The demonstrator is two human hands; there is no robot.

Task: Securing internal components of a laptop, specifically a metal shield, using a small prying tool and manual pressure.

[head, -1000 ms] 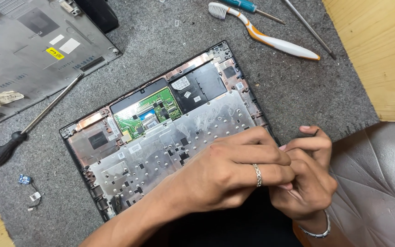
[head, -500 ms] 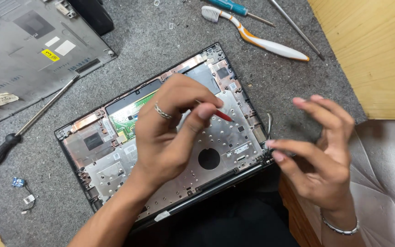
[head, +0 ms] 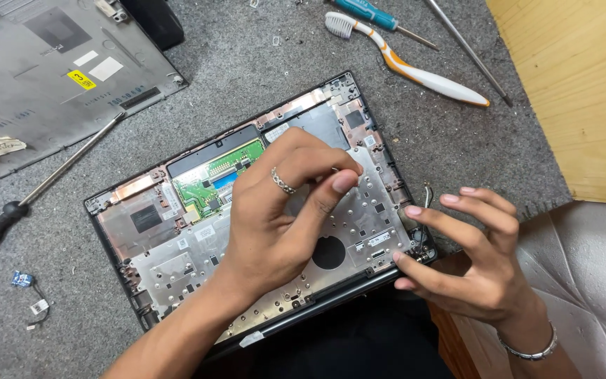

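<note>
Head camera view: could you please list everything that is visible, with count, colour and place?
Opened laptop chassis: one, black frame with silver inside, centre of the mat.
Circuit board: one, green, inside the chassis, upper middle.
Bottom cover: one, grey, top left.
Screwdriver: one, black handle, left of the chassis.
Second screwdriver: one, teal handle, top edge.
Toothbrush: one, white and orange, top right.
Metal rod: one, silver, beside the toothbrush.
Small connector part: one, blue and white, lower left.
Felt mat: one, grey, under everything.
Wooden surface: light brown, right.
Left hand: ring on one finger, over the chassis.
Right hand: fingers spread, at the chassis's right corner.
</note>
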